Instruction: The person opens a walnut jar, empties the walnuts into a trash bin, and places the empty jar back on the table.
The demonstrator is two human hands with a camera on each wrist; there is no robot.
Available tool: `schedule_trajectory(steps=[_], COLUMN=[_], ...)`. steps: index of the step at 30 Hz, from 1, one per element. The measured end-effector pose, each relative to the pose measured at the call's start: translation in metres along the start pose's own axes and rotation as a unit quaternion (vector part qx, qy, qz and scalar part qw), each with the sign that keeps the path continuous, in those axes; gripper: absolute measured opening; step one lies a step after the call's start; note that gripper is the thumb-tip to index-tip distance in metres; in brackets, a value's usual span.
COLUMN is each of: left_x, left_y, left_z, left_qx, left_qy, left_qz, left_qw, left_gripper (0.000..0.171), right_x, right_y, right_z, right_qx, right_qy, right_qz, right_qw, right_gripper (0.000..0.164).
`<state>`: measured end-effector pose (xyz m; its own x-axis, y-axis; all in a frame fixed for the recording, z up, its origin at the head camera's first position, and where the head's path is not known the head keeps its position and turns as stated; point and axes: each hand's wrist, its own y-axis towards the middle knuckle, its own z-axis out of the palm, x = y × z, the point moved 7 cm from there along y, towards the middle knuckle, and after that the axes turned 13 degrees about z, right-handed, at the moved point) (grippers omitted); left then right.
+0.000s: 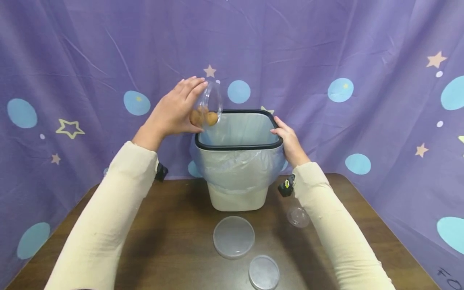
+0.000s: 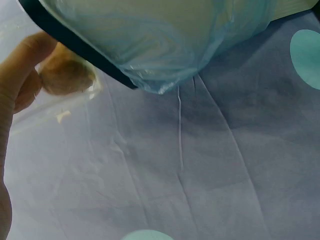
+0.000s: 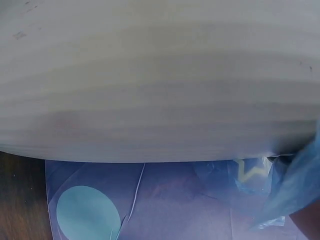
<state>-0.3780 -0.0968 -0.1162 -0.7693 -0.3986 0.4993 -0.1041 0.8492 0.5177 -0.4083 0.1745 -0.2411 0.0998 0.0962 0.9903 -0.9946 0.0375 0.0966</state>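
Observation:
My left hand (image 1: 174, 109) grips a clear round plastic container (image 1: 215, 94), tipped on its side at the left rim of a white trash bin (image 1: 237, 201). Several round brown pieces (image 1: 212, 118), of a kind I cannot make out, lie in the container's low side; one brown piece (image 2: 67, 75) shows near the thumb in the left wrist view. A thin bluish bag (image 1: 239, 169) lines the bin and folds down outside beneath the black rim (image 1: 239, 147). At the right corner, my right hand (image 1: 289, 141) holds that rim, thumb inside; the right wrist view mostly shows bin wall.
On the brown table (image 1: 174, 241) lie a large round clear lid (image 1: 233, 237) before the bin, a smaller round lid (image 1: 264, 272) nearer me, and a small clear plastic piece (image 1: 298, 216) beside my right forearm. A purple curtain (image 1: 297, 52) hangs behind.

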Motion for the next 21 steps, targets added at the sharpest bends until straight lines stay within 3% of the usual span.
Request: schedule_trajectory(steps=[3, 8, 21], left_x=[0.0042, 0.001, 0.0022], left_y=[-0.002, -0.003, -0.0006], left_z=[-0.0005, 0.0016, -0.0006], left_qx=[-0.002, 0.008, -0.003], left_qy=[0.008, -0.007, -0.011], left_qz=[-0.016, 0.001, 0.0], left_qw=[0.9998, 0.9999, 0.9999], left_gripper=[0.116, 0.115, 0.115], right_x=[0.0002, -0.0019, 0.0013], right_y=[0.0004, -0.0008, -0.0009], right_z=[0.0013, 0.0028, 0.0054], right_qx=[0.003, 0.005, 0.006], right_qy=[0.0, 0.006, 0.003], right_qz=[0.001, 0.007, -0.002], right_qw=[1.0, 1.0, 1.0], right_gripper=[0.062, 0.062, 0.063])
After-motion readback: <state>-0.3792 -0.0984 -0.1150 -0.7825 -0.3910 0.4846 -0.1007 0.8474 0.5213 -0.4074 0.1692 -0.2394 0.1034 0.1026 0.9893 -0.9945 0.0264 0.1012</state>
